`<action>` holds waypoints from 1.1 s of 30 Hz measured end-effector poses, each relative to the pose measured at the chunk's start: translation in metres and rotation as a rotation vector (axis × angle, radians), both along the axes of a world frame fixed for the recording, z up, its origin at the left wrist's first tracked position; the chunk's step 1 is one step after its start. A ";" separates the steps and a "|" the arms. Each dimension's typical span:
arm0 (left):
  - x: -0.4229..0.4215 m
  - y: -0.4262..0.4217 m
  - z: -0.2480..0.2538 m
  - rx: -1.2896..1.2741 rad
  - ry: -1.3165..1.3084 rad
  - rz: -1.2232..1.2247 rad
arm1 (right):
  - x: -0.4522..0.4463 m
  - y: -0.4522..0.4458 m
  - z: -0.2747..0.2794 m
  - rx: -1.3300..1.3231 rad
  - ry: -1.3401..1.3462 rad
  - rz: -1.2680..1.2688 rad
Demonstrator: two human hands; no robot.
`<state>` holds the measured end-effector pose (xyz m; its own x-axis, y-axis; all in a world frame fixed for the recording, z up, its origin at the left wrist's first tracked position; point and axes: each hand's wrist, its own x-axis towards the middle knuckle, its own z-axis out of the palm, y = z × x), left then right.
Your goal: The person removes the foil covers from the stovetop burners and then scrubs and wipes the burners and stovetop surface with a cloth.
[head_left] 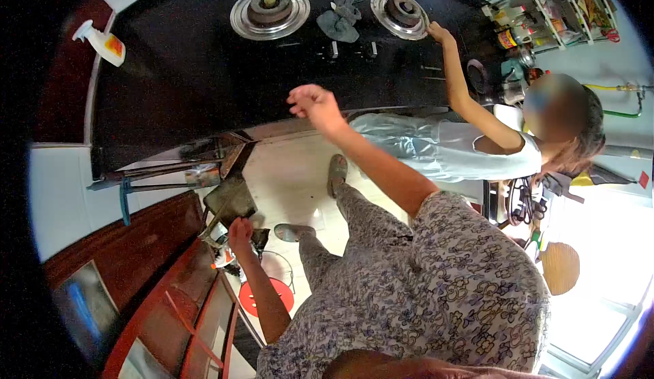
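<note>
My right hand [315, 106] is raised over the front of the black glossy counter [197, 72], its fingers loosely bent and apart with nothing in them. Down on the left, my left hand [240, 234] hangs by some bottles [221, 256], seemingly holding nothing. Set in the counter are a left burner [270, 12] and a right burner [400, 14], each with a shiny metal ring. Between them lies a crumpled grey cloth [338, 24], with a left knob [334, 50] and a right knob [372, 50] in front. A spray bottle [101, 43] stands at the far left.
Another person [463, 144] stands close on my right, a hand [439, 33] touching the right burner's ring. Wall racks [545, 14] hold bottles and packets. A red round lid or stool [267, 297] and wooden cabinet doors [163, 297] are at lower left.
</note>
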<state>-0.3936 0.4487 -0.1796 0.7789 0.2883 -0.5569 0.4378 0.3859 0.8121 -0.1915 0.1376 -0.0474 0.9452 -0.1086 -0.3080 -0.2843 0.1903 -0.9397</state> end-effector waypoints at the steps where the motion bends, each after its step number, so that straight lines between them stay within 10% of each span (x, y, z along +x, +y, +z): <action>1: 0.010 -0.013 0.010 0.037 -0.016 0.019 | 0.011 -0.016 0.001 -0.003 -0.037 -0.034; 4: 0.032 -0.030 0.029 0.052 -0.124 0.007 | 0.038 -0.044 0.019 -0.037 -0.141 -0.134; 9: 0.064 -0.083 0.083 0.112 -0.246 -0.032 | 0.104 -0.101 0.019 -1.027 -0.508 -0.123; 17: 0.097 -0.153 0.107 0.136 -0.187 -0.062 | 0.145 -0.136 -0.007 -1.411 -0.170 0.076; 29: 0.208 -0.206 0.122 0.126 -0.111 -0.299 | 0.174 -0.177 0.007 -1.085 -0.194 0.126; 33: 0.262 -0.263 0.181 -0.014 -0.252 -0.438 | 0.143 -0.157 0.069 -0.445 -0.357 -0.029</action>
